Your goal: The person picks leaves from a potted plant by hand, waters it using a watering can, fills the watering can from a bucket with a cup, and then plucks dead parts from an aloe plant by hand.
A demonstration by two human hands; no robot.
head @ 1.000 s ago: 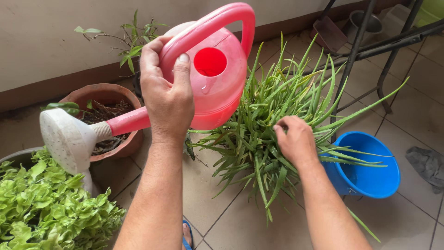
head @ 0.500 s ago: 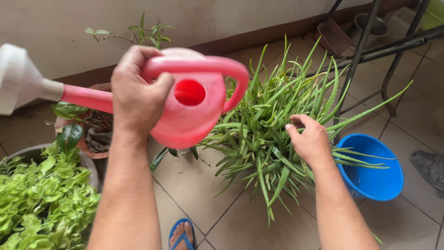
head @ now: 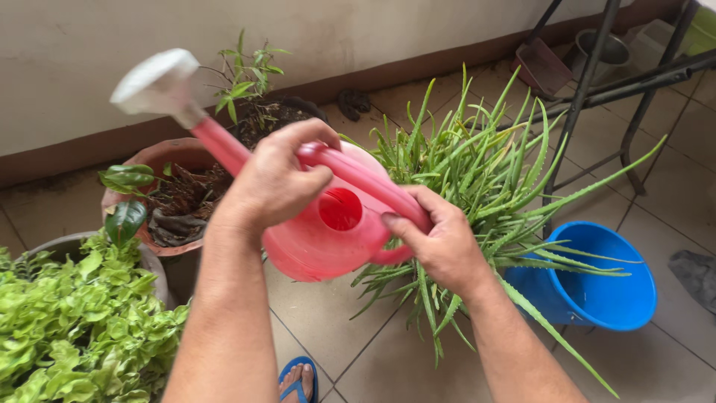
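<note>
1. Gripping the pink watering can (head: 328,231) with both hands, the person holds it up over the tiled floor (head: 335,328), between the clay pot (head: 168,160) and the spiky aloe plant (head: 477,179).
2. The left hand (head: 272,183) is clenched around the front of the can's handle, where the spout begins; the right hand (head: 440,242) grasps the rear of the same handle, thumb on top.
3. The spout slants up and to the left, and its white sprinkler head (head: 156,82) stands in front of the pale wall (head: 89,45), above the clay pot.
4. No package, label or sign shows; things differ only by colour and shape: a round blue bucket (head: 597,291) at the right, just beside the aloe leaves, a grey cloth (head: 697,272) at the right edge, and a leafy light-green plant (head: 67,328) in a grey pot at the lower left.
5. Dark metal legs (head: 582,82) cross the upper right, behind the aloe.
6. Open floor lies below the can, down to a foot in a blue sandal (head: 298,380) at the bottom edge; to the left and right, pots and the bucket close it in.
</note>
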